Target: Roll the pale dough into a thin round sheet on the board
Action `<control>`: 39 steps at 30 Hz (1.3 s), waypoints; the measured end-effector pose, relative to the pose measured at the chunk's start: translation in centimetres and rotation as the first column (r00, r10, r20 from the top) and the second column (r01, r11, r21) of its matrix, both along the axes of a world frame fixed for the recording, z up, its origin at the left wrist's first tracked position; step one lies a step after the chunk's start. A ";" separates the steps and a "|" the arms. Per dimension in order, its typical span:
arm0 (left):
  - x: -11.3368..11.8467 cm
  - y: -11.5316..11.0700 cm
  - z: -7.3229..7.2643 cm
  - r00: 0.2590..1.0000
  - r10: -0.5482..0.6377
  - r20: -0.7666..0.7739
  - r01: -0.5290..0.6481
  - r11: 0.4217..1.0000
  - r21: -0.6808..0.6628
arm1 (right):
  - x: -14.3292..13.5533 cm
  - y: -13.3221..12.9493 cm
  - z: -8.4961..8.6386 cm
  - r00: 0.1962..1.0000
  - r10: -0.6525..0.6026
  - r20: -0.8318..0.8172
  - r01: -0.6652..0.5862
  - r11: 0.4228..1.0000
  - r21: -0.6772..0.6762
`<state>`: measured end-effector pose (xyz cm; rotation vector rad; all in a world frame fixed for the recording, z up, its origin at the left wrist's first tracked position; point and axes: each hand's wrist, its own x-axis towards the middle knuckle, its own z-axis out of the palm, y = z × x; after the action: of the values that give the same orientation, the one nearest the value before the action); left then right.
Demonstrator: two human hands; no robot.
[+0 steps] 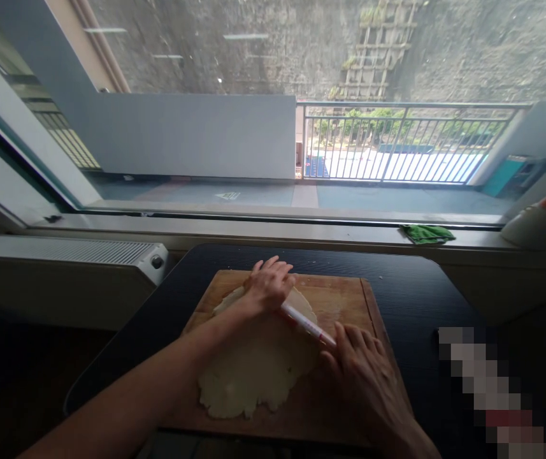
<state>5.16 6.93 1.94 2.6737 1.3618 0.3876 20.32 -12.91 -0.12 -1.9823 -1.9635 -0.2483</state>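
Observation:
A large, thin sheet of dough (253, 370) with ragged edges covers much of a wooden cutting board (342, 293). A slim white rolling pin (308, 324) with red markings slants across the dough's far right part. My left hand (270, 287) rests palm down over the pin's far end, its fingers stretched out and spread. At the near right end, my right hand (361, 360) has its fingers over the pin and the thumb on the near side, closed on it. Both pin ends are hidden by the hands.
The board lies on a dark table (411, 306) before a window. A green cloth (426, 234) and a pale rounded object (538, 226) sit on the sill. A white radiator (110, 252) stands at the left. A pixelated patch covers the lower right.

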 end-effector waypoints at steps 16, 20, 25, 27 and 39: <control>-5.2 -0.8 -0.9 0.995 0.083 -0.046 -0.080 0.995 0.053 | -6.0 -0.2 -3.0 0.989 0.145 -0.036 -0.136 0.972 0.194; -3.0 -0.3 -0.9 0.991 0.129 -0.032 -0.125 0.987 0.097 | -4.4 0.0 -2.9 0.983 0.157 -0.097 -0.140 0.978 0.156; 3.5 2.3 -0.8 0.991 0.122 -0.058 -0.121 0.992 0.020 | -1.1 -0.1 -3.1 0.995 0.066 -0.075 -0.053 0.986 0.160; 5.8 3.1 -0.8 0.991 0.103 -0.089 -0.104 0.994 -0.014 | -0.7 -0.2 -3.2 0.998 0.032 -0.060 -0.021 0.985 0.169; -2.3 0.5 -0.5 0.997 0.058 -0.057 -0.052 0.994 0.098 | -4.9 1.4 -4.8 0.981 0.192 0.031 -0.191 0.918 0.347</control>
<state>2.91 7.41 1.45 2.7511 1.4725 0.3912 15.47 -11.51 -4.90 -1.5553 -1.9361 -0.5049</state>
